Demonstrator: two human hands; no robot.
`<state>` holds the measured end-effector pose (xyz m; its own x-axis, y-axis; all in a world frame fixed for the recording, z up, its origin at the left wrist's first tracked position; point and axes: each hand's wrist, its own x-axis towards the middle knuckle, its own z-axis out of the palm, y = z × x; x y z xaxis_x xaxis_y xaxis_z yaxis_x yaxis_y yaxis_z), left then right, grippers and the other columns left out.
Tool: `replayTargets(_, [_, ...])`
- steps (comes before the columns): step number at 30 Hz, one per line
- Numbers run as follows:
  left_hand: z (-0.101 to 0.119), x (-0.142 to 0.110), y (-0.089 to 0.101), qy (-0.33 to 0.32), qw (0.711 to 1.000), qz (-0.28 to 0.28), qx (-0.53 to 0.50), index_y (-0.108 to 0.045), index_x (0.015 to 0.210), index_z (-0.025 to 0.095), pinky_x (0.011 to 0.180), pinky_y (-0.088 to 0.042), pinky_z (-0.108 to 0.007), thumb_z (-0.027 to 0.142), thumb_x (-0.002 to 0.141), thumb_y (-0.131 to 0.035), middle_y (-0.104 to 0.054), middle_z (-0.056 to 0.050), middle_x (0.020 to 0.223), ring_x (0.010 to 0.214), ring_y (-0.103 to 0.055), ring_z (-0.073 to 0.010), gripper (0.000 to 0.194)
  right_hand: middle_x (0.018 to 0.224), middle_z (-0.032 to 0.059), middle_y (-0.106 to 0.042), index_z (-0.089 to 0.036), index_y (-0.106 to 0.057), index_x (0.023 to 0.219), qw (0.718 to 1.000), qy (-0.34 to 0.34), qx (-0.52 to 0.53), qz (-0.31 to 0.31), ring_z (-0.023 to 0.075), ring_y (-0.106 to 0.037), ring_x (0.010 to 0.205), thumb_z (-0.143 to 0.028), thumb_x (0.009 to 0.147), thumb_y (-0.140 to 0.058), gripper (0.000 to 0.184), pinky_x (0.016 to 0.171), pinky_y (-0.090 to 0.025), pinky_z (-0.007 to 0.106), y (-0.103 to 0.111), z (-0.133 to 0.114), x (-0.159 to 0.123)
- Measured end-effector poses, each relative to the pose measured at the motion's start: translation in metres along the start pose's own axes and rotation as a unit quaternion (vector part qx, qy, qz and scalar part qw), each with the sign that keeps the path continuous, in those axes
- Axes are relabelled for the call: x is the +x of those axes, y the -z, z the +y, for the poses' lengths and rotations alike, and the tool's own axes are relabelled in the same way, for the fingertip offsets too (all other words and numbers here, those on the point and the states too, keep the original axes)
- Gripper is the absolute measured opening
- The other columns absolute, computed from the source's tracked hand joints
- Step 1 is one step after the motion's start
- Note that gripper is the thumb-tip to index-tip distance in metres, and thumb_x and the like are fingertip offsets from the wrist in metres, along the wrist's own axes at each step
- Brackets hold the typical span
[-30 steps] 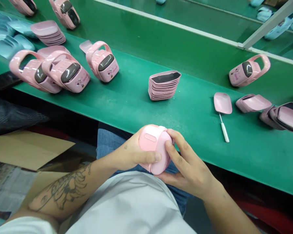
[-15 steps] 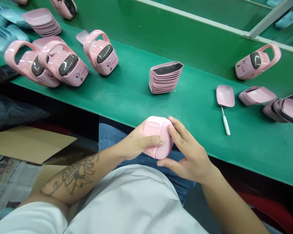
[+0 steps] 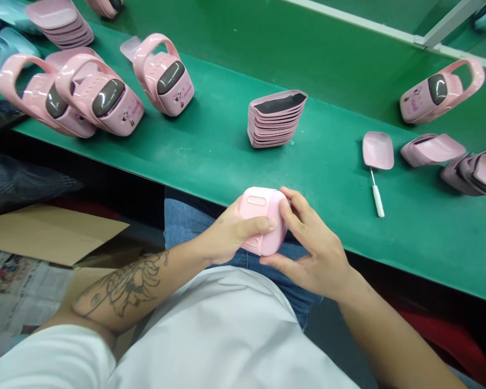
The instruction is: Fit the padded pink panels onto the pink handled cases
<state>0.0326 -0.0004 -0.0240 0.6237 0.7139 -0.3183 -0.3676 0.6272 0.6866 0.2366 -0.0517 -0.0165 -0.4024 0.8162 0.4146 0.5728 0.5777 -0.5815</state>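
A rounded pink plastic case point(image 3: 263, 216) sits between my two hands above my lap, just off the near edge of the bench. My left hand point(image 3: 233, 235) grips it from the left, with the thumb lying across its flat face. My right hand point(image 3: 311, 254) holds its right side, with the fingers curled over the rim and the thumb beneath. A small oblong recess point(image 3: 256, 200) marks the top of the case. Its far side is hidden by my fingers.
The green bench top point(image 3: 210, 167) carries pink handled cases point(image 3: 164, 75), a stack of dark-lined pink trays point(image 3: 276, 119), and a pink scoop with a white handle point(image 3: 377, 156). A cardboard flap point(image 3: 44, 232) and newspaper point(image 3: 20, 286) lie low on the left.
The whole view has shifted upward and slightly left as my head moved. The pink case stays in both hands, and its grip looks about the same.
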Motion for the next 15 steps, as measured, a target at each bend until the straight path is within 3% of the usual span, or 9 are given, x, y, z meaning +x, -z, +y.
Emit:
replayTargets(6, [0.006, -0.005, 0.001, 0.03, 0.999, -0.021, 0.019, -0.068, 0.139, 0.018, 0.096, -0.059, -0.039, 0.05, 0.079, -0.096, -0.075, -0.016, 0.133, 0.116, -0.074, -0.0309, 0.073, 0.169, 0.0282, -0.044, -0.023, -0.023, 0.176, 0.999, 0.034, 0.002, -0.039, 0.0431, -0.052, 0.156, -0.04, 0.094, -0.085, 0.104, 0.116, -0.059, 0.063, 0.006, -0.002, 0.003])
replayTargets(15, [0.011, -0.013, -0.014, -0.033, 0.995, -0.001, 0.096, -0.065, 0.141, 0.017, 0.105, -0.058, -0.045, 0.045, 0.082, -0.093, -0.072, -0.017, 0.141, 0.133, -0.068, -0.0372, 0.071, 0.167, 0.0326, -0.044, -0.015, -0.023, 0.176, 0.995, 0.093, -0.026, -0.014, 0.0473, -0.05, 0.156, -0.027, 0.09, -0.088, 0.109, 0.115, -0.057, 0.071, 0.008, -0.01, 0.0])
